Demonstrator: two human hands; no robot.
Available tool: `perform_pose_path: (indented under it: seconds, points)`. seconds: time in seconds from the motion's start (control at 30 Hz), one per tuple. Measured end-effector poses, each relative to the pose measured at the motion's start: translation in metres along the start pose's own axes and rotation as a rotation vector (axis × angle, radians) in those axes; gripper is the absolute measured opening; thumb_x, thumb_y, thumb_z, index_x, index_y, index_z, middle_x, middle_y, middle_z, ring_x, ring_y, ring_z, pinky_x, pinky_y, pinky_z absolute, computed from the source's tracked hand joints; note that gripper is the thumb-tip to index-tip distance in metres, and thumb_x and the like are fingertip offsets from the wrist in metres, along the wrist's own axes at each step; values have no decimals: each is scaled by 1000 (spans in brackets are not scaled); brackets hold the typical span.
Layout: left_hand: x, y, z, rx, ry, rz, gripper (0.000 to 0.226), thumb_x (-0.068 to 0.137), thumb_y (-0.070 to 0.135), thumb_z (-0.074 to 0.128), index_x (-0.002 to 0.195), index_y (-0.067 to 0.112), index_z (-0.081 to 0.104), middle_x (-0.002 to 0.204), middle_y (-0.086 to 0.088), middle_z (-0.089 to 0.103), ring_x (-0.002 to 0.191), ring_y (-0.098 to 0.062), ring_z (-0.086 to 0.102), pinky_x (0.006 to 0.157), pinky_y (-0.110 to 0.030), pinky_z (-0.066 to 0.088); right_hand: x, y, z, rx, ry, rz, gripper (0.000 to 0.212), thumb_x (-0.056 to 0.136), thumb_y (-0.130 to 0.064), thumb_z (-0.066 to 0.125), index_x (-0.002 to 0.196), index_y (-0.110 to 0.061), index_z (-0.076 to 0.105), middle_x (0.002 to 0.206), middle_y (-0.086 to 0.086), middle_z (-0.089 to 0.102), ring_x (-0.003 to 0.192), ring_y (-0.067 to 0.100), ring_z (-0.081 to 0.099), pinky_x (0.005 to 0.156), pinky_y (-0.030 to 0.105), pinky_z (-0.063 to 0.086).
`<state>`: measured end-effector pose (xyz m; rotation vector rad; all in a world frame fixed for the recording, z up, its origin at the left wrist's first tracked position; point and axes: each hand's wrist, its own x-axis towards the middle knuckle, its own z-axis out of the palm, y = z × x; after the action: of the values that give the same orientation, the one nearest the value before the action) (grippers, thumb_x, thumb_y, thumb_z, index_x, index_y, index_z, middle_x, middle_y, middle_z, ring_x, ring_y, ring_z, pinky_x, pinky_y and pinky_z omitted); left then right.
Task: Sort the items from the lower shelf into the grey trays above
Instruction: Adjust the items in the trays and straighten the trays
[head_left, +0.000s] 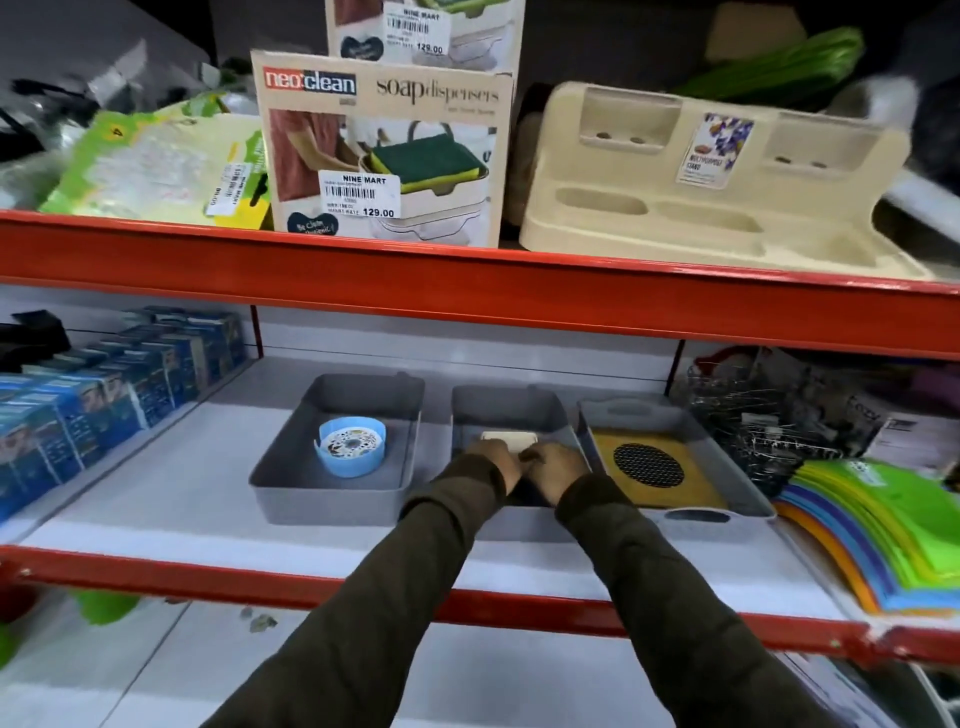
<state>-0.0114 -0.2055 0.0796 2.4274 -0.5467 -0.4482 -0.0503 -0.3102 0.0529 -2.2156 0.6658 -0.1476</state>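
Observation:
Three grey trays stand side by side on the white middle shelf. The left tray (291, 488) holds a round light-blue item (351, 447) with a patterned top. In the right tray (748, 488) lies a yellow pack with a black mesh disc (649, 465). Both my hands reach into the middle tray (511, 405). My left hand (493, 460) and my right hand (553, 467) meet on a cream-white flat item (509, 440), fingers closed on its near edge. My hands hide most of it.
Blue boxes (98, 395) fill the shelf's left side. Wire items (753, 415) and a stack of coloured plastic pieces (883, 540) crowd the right. The red shelf beam (467, 286) runs above, carrying soap dispenser boxes (384, 150) and a beige stand (701, 182).

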Motion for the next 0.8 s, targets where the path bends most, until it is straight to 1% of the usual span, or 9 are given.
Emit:
perform_pose_path:
  seconds: [0.1, 0.17, 0.23, 0.33, 0.43, 0.57, 0.67, 0.73, 0.8]
  points:
    - [12, -2, 3, -397, 76, -63, 43, 101, 17, 38, 139, -1, 46, 143, -23, 50, 132, -35, 49, 112, -37, 38, 6, -3, -8, 264, 2, 42, 31, 97, -19, 44, 121, -4, 57, 126, 23, 59, 119, 37, 54, 102, 38, 42]
    - [19, -4, 5, -643, 73, -127, 42, 102, 16, 35, 137, -5, 46, 140, -25, 51, 124, -36, 52, 105, -37, 41, 9, -2, -12, 543, -47, 125, 19, 93, -21, 50, 108, -12, 55, 115, 20, 60, 113, 37, 56, 103, 46, 44]
    - [26, -9, 6, -804, 65, -144, 42, 102, 15, 34, 134, -7, 49, 135, -26, 55, 110, -33, 55, 97, -32, 44, 10, -3, -12, 828, -105, 213, 10, 90, -21, 50, 94, -12, 53, 93, 15, 62, 91, 31, 61, 84, 42, 53]
    - [36, -18, 10, -920, 71, -167, 45, 100, 19, 35, 133, -6, 52, 135, -29, 55, 122, -40, 55, 111, -44, 42, 10, -7, -12, 961, -75, 216, 14, 88, -18, 46, 78, -12, 54, 73, 8, 59, 69, 22, 57, 58, 30, 47]
    - [45, -25, 13, -958, 68, -175, 46, 98, 23, 36, 134, -2, 51, 134, -30, 56, 124, -43, 53, 111, -51, 42, 9, -8, -11, 967, -78, 214, 12, 86, -16, 47, 81, -10, 55, 75, 8, 59, 69, 22, 56, 57, 29, 45]
    - [30, -18, 8, -909, 83, -155, 46, 99, 23, 39, 139, 3, 47, 138, -24, 54, 126, -38, 52, 112, -43, 40, 6, -9, -14, 1002, -28, 190, 18, 89, -15, 47, 74, -10, 55, 75, 8, 58, 71, 20, 57, 63, 31, 49]
    - [15, -10, 11, -712, 230, 6, 46, 101, 23, 42, 146, 14, 40, 144, -15, 49, 128, -32, 50, 102, -31, 38, 6, 0, -34, 1102, 86, 35, 15, 94, -6, 46, 100, -6, 60, 102, 8, 57, 98, 20, 56, 97, 36, 47]
    - [8, 2, 13, -597, 308, 153, 47, 99, 24, 48, 145, 19, 41, 147, -10, 49, 132, -29, 49, 104, -29, 37, 4, 14, -60, 1122, 85, -127, 18, 97, -5, 45, 108, -12, 58, 104, 2, 58, 95, 15, 57, 92, 28, 47]
    - [4, 23, 17, -487, 292, 270, 50, 95, 22, 56, 143, 20, 45, 148, -7, 49, 132, -27, 51, 109, -26, 37, 2, 37, -94, 888, 107, -239, 28, 96, -7, 49, 122, -11, 57, 117, 0, 61, 105, 12, 59, 97, 26, 46]
